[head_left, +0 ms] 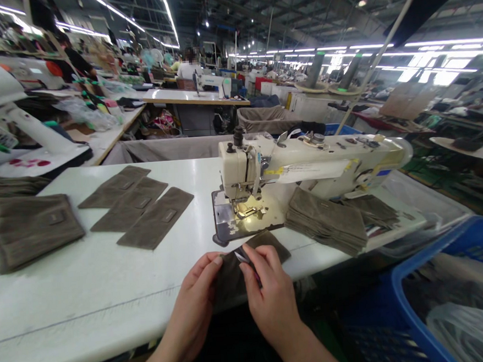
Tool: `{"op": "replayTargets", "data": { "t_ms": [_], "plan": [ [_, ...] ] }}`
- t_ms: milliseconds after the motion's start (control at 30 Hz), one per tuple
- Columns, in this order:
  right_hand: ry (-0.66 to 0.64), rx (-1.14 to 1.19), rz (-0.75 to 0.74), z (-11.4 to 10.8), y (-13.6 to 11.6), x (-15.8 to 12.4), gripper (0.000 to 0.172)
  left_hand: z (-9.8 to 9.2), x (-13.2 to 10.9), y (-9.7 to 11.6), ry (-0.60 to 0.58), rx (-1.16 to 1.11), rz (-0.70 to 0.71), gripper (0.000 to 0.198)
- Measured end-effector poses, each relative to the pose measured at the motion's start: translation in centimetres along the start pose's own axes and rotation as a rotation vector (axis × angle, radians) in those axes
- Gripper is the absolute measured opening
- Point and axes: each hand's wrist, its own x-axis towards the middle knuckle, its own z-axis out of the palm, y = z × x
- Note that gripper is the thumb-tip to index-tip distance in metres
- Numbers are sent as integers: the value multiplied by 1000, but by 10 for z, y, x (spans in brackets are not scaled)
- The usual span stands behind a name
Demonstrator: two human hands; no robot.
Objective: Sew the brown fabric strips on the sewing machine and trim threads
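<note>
At the table's front edge, my left hand [201, 286] is closed, pinching the edge of a dark brown fabric panel [227, 277] between thumb and fingers. My right hand [270, 284] is closed around small thread snips [240, 256], whose shiny blade points at the panel's edge by my left fingertips. The snips' handle is mostly hidden in the palm. Part of the brown cloth shows behind my right fingers. Just beyond both hands stands a white sewing machine [241, 173], its needle area lit.
Several brown panels with small patches [155, 219] lie left on the white table [108, 289], beside a folded brown stack [36, 228]. Another brown stack [327, 219] sits under the machine arm. A blue basket [408, 268] stands at right. A person [190, 69] sits farther back.
</note>
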Motion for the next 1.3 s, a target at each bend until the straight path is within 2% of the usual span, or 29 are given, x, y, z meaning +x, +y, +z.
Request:
{"op": "replayTargets", "data": {
  "t_ms": [267,567,800,1000,1300],
  "plan": [
    [44,33,32,0,2,2,33,1,-2,-4,-42,1,-48,32],
    [-20,23,18,-2,1,-1,33,-1,0,-3,0,-29,-25,30],
    [-7,14,13,0,0,0,33,0,2,-5,-72,-53,-71,44],
    [6,9,12,2,1,-1,32,-1,6,-8,-34,-66,-101,41],
    [27,95,37,5,1,-4,33,1,4,-8,-50,-38,-100,38]
  ]
}}
